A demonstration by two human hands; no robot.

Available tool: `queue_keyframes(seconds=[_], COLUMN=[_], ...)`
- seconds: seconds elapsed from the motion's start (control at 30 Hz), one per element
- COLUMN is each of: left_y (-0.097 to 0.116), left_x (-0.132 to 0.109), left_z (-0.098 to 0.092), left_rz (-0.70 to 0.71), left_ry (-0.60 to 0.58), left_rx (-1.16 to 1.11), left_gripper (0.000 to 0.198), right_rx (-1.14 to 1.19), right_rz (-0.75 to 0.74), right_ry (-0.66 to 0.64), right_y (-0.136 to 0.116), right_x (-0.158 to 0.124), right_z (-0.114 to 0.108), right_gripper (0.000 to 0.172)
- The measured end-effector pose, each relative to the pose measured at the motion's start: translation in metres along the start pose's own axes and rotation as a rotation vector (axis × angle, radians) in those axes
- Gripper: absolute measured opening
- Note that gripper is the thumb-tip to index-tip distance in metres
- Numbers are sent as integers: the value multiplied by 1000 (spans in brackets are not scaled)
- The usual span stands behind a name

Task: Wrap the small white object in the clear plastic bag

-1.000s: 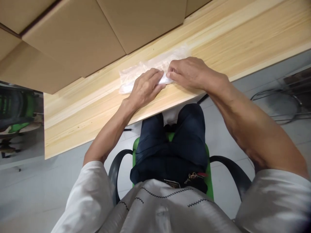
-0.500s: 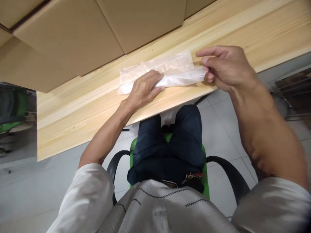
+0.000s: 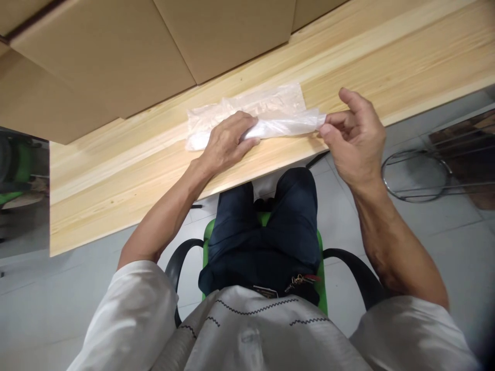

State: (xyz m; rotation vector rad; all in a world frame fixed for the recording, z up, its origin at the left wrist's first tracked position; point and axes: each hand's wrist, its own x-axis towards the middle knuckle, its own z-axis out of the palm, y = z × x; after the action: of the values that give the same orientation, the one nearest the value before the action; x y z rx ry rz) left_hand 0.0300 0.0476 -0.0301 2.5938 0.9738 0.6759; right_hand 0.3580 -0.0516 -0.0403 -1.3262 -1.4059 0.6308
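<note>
The left hand (image 3: 226,141) presses flat on the clear plastic bag (image 3: 270,111) lying along the wooden table (image 3: 406,56), while the right hand (image 3: 353,139) pinches its far end; seemingly mid-fold, needing a level pull.

Head-mounted, looking steeply down and forward from close above onto wooden tabletop (image 3: 386,56) across upper frame, lap below.

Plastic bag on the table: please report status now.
Left hand flat on plastic bag. Right hand pinches its end. Cardboard boxes behind, apart.
</note>
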Motion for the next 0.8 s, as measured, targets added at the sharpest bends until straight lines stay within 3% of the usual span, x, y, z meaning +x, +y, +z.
queue_keyframes(seconds=[0.13, 0.23, 0.53, 0.8], left_y=[-1, 0, 3, 7], left_x=[0, 0, -2, -1], left_z=[1, 1, 0, 0], left_rz=[0, 2, -9, -31], left_ry=[3, 8, -14, -21], left_rx=[-8, -10, -46, -59], left_gripper=[74, 73, 71, 79], right_rx=[-130, -197, -130, -187], right_rz=[24, 28, 116, 59], right_ry=[-80, -83, 58, 110], right_y=[-2, -4, -1, -4], right_x=[0, 6, 32, 31], right_z=[10, 14, 18, 15], right_gripper=[75, 73, 54, 47])
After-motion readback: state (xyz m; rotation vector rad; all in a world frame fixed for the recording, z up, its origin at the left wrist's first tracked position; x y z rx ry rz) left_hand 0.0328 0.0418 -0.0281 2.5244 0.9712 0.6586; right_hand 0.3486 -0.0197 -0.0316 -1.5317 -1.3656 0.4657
